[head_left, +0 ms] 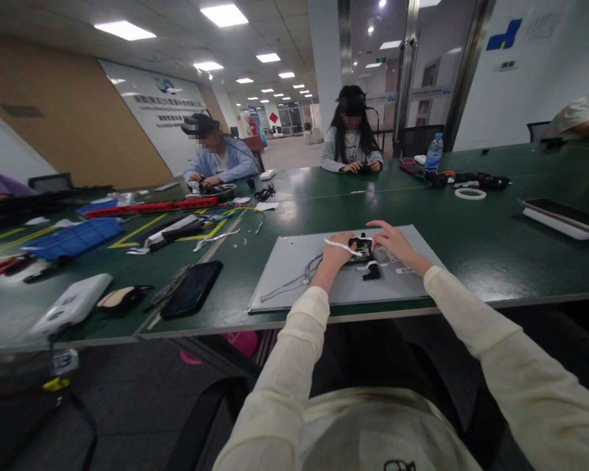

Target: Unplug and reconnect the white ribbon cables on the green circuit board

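Observation:
A small black electronic device lies on a flat light grey panel at the table's front edge. My left hand is closed on the device's left side, its fingertips partly hidden. A narrow white strip runs across that hand to the device. On the device's right, my right hand has its index finger stretched out and its other fingertips at the device's edge. A grey cable trails left over the panel from beside my left hand. Below the device sits a black piece with a white band above it.
Left of the panel lie a black phone, a computer mouse and a white power strip. Farther back is a blue tray. A bottle and a tape roll stand right. Two people sit opposite.

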### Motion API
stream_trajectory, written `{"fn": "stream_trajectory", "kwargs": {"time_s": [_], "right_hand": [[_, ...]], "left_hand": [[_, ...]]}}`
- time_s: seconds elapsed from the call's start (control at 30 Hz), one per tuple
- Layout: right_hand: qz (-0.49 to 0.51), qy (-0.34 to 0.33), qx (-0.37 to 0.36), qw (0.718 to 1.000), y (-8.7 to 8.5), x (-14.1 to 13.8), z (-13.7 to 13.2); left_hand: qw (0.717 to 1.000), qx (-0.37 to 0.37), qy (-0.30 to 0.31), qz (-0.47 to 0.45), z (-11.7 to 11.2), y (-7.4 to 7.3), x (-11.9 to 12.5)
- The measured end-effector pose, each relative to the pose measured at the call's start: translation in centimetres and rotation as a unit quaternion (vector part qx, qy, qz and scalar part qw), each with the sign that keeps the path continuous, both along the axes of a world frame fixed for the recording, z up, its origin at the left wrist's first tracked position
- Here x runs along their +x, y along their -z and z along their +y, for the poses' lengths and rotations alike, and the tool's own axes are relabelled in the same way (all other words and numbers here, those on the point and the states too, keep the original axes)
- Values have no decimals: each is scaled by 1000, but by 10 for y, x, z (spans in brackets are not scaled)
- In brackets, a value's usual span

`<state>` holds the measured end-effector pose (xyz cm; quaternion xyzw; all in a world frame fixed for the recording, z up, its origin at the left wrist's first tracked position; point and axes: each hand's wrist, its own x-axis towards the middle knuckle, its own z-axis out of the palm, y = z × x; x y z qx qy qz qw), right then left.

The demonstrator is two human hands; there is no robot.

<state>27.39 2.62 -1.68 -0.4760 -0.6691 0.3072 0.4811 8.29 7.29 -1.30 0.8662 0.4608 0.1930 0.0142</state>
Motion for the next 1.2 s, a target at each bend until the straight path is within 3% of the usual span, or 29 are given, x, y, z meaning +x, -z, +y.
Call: {"fn": "stream_trajectory", "kwargs": {"time_s": [0.27, 0.43, 0.6, 0.7, 0.77, 0.87, 0.93, 1.0, 1.07, 1.13, 1.2], "right_hand": [[-4, 1, 32, 999, -6, -2, -3], [110, 25, 70, 991, -17, 1, -7], [182, 17, 31, 983, -19, 7, -6], [218, -14, 9, 976, -19, 8, -7], [232, -29, 0, 972, -20, 8, -8], [247, -31, -5, 969, -20, 9, -8], [258, -27, -4, 966, -20, 10, -8], [272, -30, -2, 962, -19, 11, -7], [282, -37, -3, 959, -19, 12, -7], [285, -42, -9, 958, -19, 12, -7], [287, -48, -17, 956, -20, 12, -8]], "left_hand": [[999, -11, -36, 10, 2, 1, 3], [999, -14, -47, 9, 4, 3, 5], [999, -11, -49, -16, 3, 5, 3], [997, -4, -27, -74, 6, 1, 0], [987, -2, -7, -162, 9, -6, 1], [941, -68, 18, -332, 11, -24, 6], [886, -185, 35, -423, 7, -37, 11], [824, -322, 68, -461, 2, -48, 13], [774, -406, 80, -479, -2, -56, 11], [749, -429, 72, -500, -5, -62, 7], [742, -424, 61, -515, -7, -65, 1]]}}
